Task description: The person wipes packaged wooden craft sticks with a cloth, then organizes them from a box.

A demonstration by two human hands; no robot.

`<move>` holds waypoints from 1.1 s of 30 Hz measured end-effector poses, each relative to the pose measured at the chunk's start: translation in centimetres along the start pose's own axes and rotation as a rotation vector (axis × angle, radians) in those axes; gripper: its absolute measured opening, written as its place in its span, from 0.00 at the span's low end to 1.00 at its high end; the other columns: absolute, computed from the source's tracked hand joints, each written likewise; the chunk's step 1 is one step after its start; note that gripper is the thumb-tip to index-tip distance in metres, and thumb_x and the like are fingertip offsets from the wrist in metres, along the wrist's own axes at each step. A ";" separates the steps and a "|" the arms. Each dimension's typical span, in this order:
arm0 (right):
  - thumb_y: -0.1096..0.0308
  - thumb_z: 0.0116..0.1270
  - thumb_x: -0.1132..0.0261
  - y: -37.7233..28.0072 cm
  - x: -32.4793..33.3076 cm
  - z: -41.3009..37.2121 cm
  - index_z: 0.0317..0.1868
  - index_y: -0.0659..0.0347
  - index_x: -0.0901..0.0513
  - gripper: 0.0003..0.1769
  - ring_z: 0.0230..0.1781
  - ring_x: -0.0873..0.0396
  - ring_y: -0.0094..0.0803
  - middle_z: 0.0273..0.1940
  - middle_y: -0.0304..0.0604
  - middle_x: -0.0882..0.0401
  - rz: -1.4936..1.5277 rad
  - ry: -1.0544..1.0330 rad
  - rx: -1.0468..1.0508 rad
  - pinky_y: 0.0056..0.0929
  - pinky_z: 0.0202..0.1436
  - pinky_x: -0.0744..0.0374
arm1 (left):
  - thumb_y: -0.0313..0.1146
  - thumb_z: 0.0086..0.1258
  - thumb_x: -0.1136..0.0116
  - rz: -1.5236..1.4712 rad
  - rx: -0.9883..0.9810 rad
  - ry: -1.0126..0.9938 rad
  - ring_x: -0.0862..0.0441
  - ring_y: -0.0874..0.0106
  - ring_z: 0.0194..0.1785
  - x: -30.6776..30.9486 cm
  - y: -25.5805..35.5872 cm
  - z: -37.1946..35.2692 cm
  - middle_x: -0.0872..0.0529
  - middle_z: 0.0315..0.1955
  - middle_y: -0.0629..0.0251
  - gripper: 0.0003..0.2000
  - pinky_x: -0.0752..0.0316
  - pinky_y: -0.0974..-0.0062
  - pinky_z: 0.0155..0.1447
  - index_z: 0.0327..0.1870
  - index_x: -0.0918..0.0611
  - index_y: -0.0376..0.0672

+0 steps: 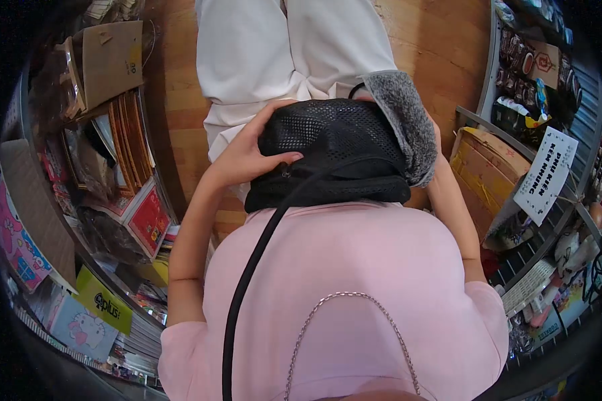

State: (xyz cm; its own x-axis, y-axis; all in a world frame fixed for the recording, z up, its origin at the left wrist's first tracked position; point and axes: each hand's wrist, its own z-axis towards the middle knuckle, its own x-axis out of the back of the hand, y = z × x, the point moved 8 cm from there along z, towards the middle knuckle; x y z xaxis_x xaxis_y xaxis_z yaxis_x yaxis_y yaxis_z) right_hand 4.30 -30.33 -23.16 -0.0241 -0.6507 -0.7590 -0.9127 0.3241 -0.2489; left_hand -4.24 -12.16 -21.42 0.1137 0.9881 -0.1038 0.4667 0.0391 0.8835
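Note:
A black mesh bag [328,144] lies against my waist, with a thick black cable [251,267] running from it down over my pink shirt. My left hand [251,150] is wrapped round the bag's left end, its thumb on top near a zipper and its fingers at the far edge. A grey fuzzy cloth [405,120] hangs over the bag's right end. Behind that cloth is my right hand [437,150], mostly hidden, so what its fingers hold cannot be made out.
Shelves with picture frames [130,144], a cardboard piece [112,63] and a red box [147,220] stand on the left. On the right are a cardboard box [485,174], a white sign [546,175] and packaged goods on racks. The floor [431,33] is wooden.

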 end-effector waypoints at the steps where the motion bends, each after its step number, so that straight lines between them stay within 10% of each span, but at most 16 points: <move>1: 0.56 0.72 0.59 0.1 0.7 0.2 0.60 0.70 0.33 0.27 0.55 0.27 0.41 0.56 0.55 0.28 0.003 0.004 0.001 0.33 0.62 0.29 | 0.28 0.51 0.31 0.000 0.003 -0.004 0.31 0.74 0.55 -0.1 -0.1 0.1 0.28 0.52 0.64 0.35 0.37 0.77 0.61 0.63 0.35 0.41; 6: 0.59 0.71 0.62 -1.2 0.8 0.0 0.61 0.72 0.34 0.28 0.58 0.30 0.42 0.57 0.57 0.30 -0.428 -0.152 0.222 0.34 0.65 0.32 | 0.28 0.49 0.29 0.070 -0.042 0.063 0.27 0.75 0.51 0.2 -0.2 0.4 0.24 0.48 0.63 0.34 0.34 0.77 0.58 0.59 0.33 0.39; 13: 0.60 0.71 0.62 0.2 6.2 -0.5 0.62 0.72 0.36 0.27 0.57 0.29 0.43 0.58 0.58 0.31 -0.019 0.252 0.031 0.35 0.65 0.33 | 0.29 0.46 0.27 0.107 -0.123 0.124 0.25 0.75 0.49 0.4 0.6 0.1 0.22 0.45 0.63 0.32 0.33 0.78 0.56 0.55 0.29 0.37; 16: 0.58 0.71 0.63 -0.3 4.0 0.1 0.62 0.72 0.37 0.29 0.58 0.30 0.44 0.59 0.59 0.32 -0.294 0.017 0.109 0.35 0.66 0.34 | 0.32 0.45 0.26 0.122 -0.138 0.119 0.25 0.73 0.51 0.8 0.3 0.2 0.22 0.45 0.62 0.33 0.34 0.76 0.58 0.55 0.29 0.37; 25: 0.54 0.71 0.65 0.0 0.7 0.5 0.64 0.72 0.39 0.31 0.61 0.32 0.45 0.60 0.60 0.34 -0.074 0.032 0.027 0.35 0.67 0.35 | 0.51 0.49 0.34 -0.143 -0.047 -0.493 0.27 0.67 0.56 -1.8 0.7 5.8 0.23 0.54 0.60 0.34 0.37 0.72 0.63 0.59 0.25 0.46; 33: 0.58 0.71 0.58 0.4 5.4 0.0 0.64 0.63 0.35 0.25 0.57 0.28 0.36 0.59 0.49 0.30 0.028 0.251 0.088 0.32 0.63 0.30 | 0.48 0.49 0.33 -0.048 -0.031 -0.490 0.26 0.67 0.54 -2.2 1.5 5.9 0.22 0.50 0.60 0.33 0.37 0.73 0.61 0.57 0.24 0.41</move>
State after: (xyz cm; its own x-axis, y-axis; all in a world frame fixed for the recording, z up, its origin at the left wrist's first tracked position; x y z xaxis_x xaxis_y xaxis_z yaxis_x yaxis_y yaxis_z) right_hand 3.78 -33.71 -27.31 -0.1596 -0.7868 -0.5962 -0.8716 0.3960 -0.2891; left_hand 1.38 -15.18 -22.56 0.4958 0.7989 -0.3406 0.4562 0.0941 0.8849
